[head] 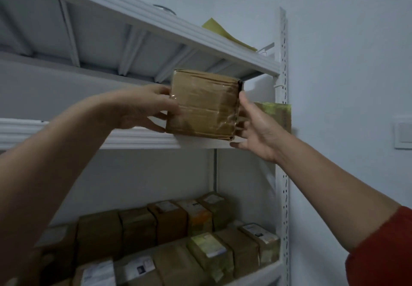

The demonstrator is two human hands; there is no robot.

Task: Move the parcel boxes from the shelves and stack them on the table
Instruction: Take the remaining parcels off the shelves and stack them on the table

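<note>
A brown cardboard parcel box (204, 105) wrapped in clear tape stands on edge at the front of the middle shelf (138, 137) of a white metal rack. My left hand (147, 108) grips its left side, thumb on the front face. My right hand (256, 129) holds its right side with the fingers behind and under the box. Another box with a yellow-green label (276, 114) stands just behind my right hand on the same shelf. No table is in view.
The lower shelf holds several brown parcel boxes (169, 236) with labels, packed in rows. On the top shelf (178, 29) lie a yellow envelope (225, 33) and a round grey object (165, 9). The perforated upright (283, 129) stands at the right; a wall switch (403, 133) beyond.
</note>
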